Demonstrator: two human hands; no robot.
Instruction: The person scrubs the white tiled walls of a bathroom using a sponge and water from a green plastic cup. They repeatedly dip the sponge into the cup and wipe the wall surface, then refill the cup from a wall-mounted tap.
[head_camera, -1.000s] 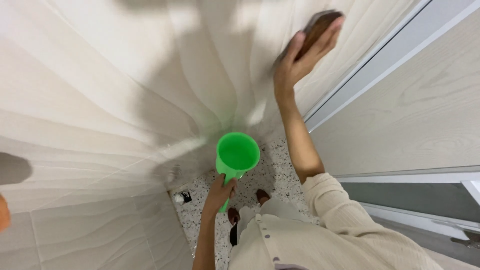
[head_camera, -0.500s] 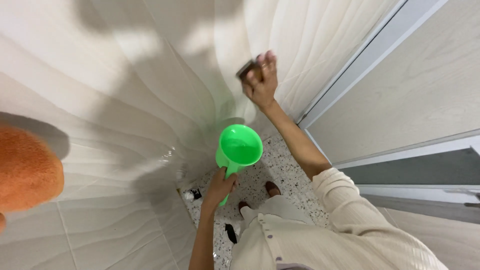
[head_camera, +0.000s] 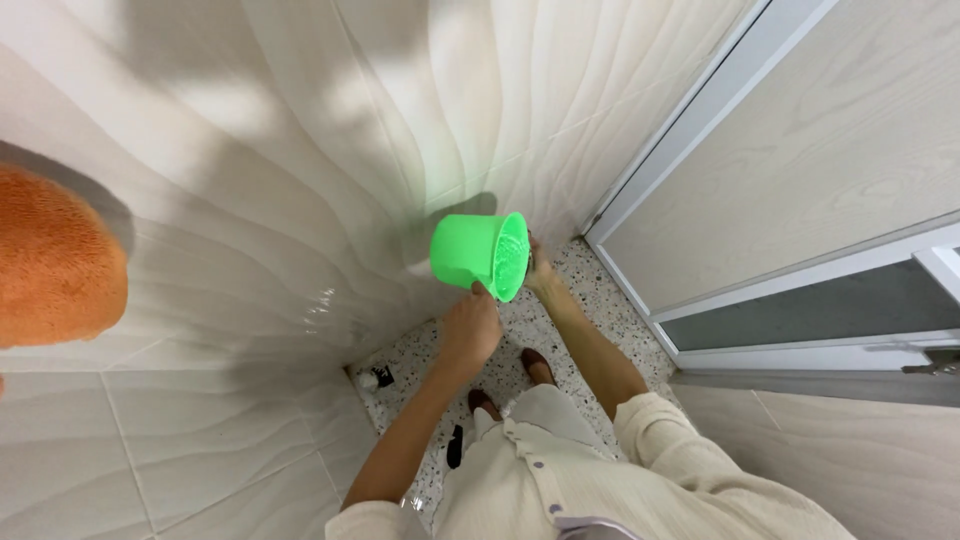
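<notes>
So the left hand (head_camera: 470, 330) sits just below the middle of the frame, fingers wrapped around the handle of a bright green plastic scoop (head_camera: 480, 255). It's clamped on it properly, thumb up against the bottom edge of the cup. The scoop is tipped on its side, mouth facing right, held up in the air in front of the wall a bit above centre frame.

The right hand (head_camera: 538, 270) is right beside the scoop's open mouth, on its right side, touching or nearly touching the rim. Most of that hand is hidden behind the scoop, so I honestly can't tell if it's gripping anything or just resting there. The two hands are close together, with the scoop between them.

Both forearms run down toward the bottom of the frame into cream long sleeves, and there's a cream buttoned shirt (head_camera: 540, 480) at bottom centre.

Below the hands is a speckled terrazzo floor (head_camera: 590, 300), with the person's feet in dark sandals just under the arms. There's a small floor drain (head_camera: 378, 378) at the left corner of the floor.

The wall (head_camera: 300, 150) filling the left and top is white tile with a wavy pattern, shiny and wet-looking near the middle. At the far left edge there's a fuzzy orange towel (head_camera: 50, 260). On the right there's a pale wood-look door (head_camera: 820, 130) in a white frame.
</notes>
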